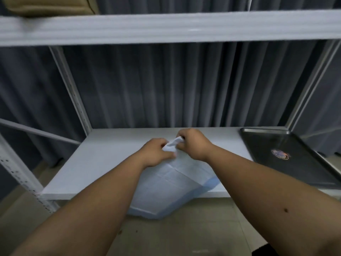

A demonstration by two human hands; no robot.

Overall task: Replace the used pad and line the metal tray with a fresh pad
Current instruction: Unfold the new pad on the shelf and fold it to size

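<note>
Both hands, left hand [156,152] and right hand [193,145], pinch your pad [173,183]; tray [302,163] lies right of frame, nearer the right hand.

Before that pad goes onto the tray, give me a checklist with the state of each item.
1. Both hands grip the pad: ok; left hand and right hand pinch its top edge.
2. Pad fully unfolded: not ok; top bunched, lower end hangs past the shelf edge.
3. Metal tray bare: not ok; a round sticker or mark shows on it.
4. Tray seated flat: cannot tell.
5. Pad is the fresh one: cannot tell.
</note>
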